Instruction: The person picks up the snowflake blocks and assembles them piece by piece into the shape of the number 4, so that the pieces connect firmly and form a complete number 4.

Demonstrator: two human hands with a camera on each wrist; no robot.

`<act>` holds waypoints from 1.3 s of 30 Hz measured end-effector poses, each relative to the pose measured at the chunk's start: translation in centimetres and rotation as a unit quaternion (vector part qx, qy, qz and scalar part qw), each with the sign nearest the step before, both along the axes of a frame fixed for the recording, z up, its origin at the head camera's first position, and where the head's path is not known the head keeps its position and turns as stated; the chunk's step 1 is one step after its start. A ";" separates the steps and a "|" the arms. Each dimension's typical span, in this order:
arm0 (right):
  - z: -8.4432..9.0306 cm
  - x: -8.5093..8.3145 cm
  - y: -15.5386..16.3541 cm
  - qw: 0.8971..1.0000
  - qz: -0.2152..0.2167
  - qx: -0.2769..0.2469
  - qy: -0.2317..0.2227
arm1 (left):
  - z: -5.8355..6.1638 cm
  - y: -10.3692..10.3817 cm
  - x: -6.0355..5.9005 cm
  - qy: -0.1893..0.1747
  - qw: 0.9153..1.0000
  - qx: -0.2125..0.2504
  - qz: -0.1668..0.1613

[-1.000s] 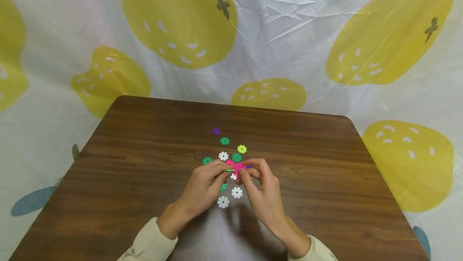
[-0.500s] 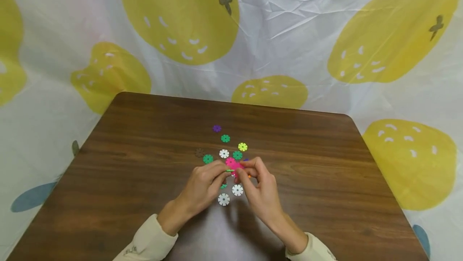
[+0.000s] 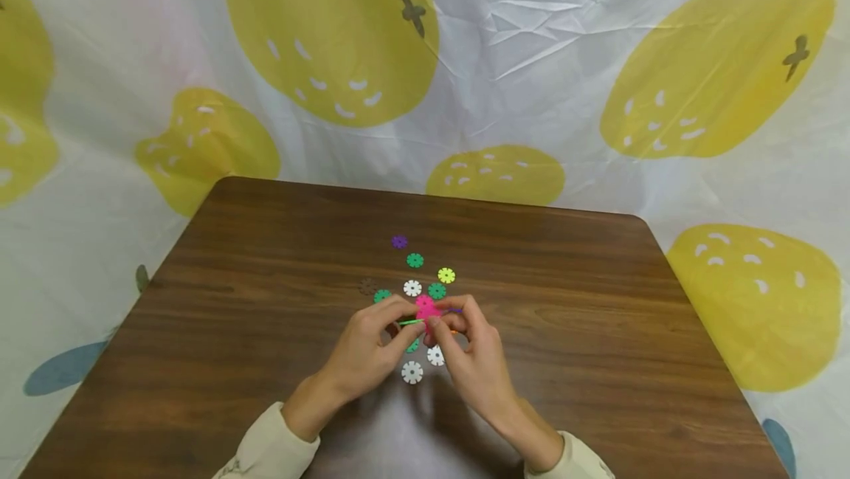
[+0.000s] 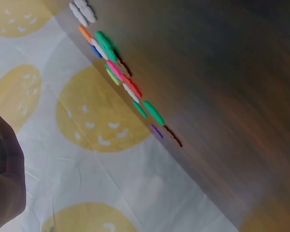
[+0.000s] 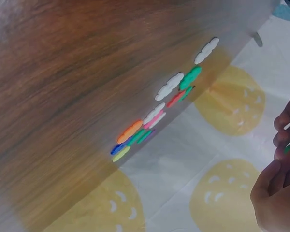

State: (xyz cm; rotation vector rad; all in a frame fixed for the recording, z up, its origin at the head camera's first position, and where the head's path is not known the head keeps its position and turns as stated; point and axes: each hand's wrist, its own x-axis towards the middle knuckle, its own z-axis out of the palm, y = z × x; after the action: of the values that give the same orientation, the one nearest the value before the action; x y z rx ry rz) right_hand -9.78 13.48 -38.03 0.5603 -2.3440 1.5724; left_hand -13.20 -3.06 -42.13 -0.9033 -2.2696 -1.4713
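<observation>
Both hands pinch one cluster above the counter (image 3: 265,257): left hand (image 3: 372,350) holds the green disc (image 3: 412,322), right hand (image 3: 474,361) the pink disc (image 3: 426,307). Joining them looks underway; next, aligned slots, I'd say.

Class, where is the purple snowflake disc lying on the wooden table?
In the head view, the purple snowflake disc lies farthest from both hands, just beyond a green snowflake disc, near mid-table.

The green disc (image 3: 412,322) now sticks out further from the pink disc (image 3: 426,307).
</observation>
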 end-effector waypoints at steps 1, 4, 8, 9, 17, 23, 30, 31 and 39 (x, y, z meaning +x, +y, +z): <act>0.0 0.0 0.0 1.000 0.000 0.003 0.001 | 0.0 0.0 0.0 -0.006 1.000 0.002 0.001; -0.2 0.0 0.1 1.000 -0.003 0.008 0.011 | -0.1 0.0 0.0 -0.021 1.000 0.006 0.007; -1.6 -0.4 0.6 0.999 -0.007 0.017 0.026 | -0.1 0.0 0.0 -0.031 0.999 0.009 0.014; -2.1 -0.6 0.8 0.999 -0.010 0.020 0.028 | -0.2 0.0 0.0 -0.030 0.999 0.010 0.017; -4.2 -1.6 2.5 0.997 -0.036 0.068 0.027 | 0.0 -0.3 0.0 -0.032 0.999 0.013 0.033; -4.9 -2.0 3.3 0.991 -0.048 0.121 0.035 | 0.0 -0.5 0.0 -0.035 0.999 0.010 0.036; -5.8 -2.5 4.1 0.984 -0.065 0.166 0.029 | 0.0 -0.5 0.0 -0.033 0.999 0.005 0.035; -5.9 -2.6 4.2 0.983 -0.069 0.170 0.027 | 0.1 -0.5 0.0 -0.033 0.999 0.006 0.034; -6.8 -3.0 4.8 0.977 -0.085 0.195 -0.004 | 0.3 -0.3 0.1 -0.027 0.999 0.006 0.033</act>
State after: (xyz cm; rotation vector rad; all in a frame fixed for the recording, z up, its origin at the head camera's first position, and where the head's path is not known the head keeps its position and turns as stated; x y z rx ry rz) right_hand -12.77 18.32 -44.86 0.4176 -2.6424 1.0481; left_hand -13.11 -3.34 -41.81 -0.7874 -2.3032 -1.4968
